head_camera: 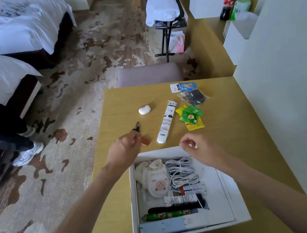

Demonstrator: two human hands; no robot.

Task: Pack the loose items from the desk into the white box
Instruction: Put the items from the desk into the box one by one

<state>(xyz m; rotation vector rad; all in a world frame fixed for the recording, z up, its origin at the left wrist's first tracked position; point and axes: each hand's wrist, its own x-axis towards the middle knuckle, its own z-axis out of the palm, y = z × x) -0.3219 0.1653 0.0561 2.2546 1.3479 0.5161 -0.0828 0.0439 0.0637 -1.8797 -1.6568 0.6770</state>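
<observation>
The open white box [134, 202] stands at the desk's near edge. It holds cream baby mitts [155, 175], a coiled white cable [181, 171], a tube, a black comb [174, 207] and a green stick pack. My left hand [125, 151] hovers past the box's far left corner with its fingers curled, right beside a small orange block [146, 142] and a dark metal clipper [137, 126]. My right hand [193, 146] is above the box's far rim and pinches a thin white cord [196, 191] that hangs down into the box.
On the tan desk [235, 143] lie a white earbud case [145, 110], a long white packet [167, 122], green and yellow tea sachets [190, 117], a clear bag of dark items [194, 96] and a blue snack packet [183, 86]. A chair [147, 74] is behind; a person's legs are at left.
</observation>
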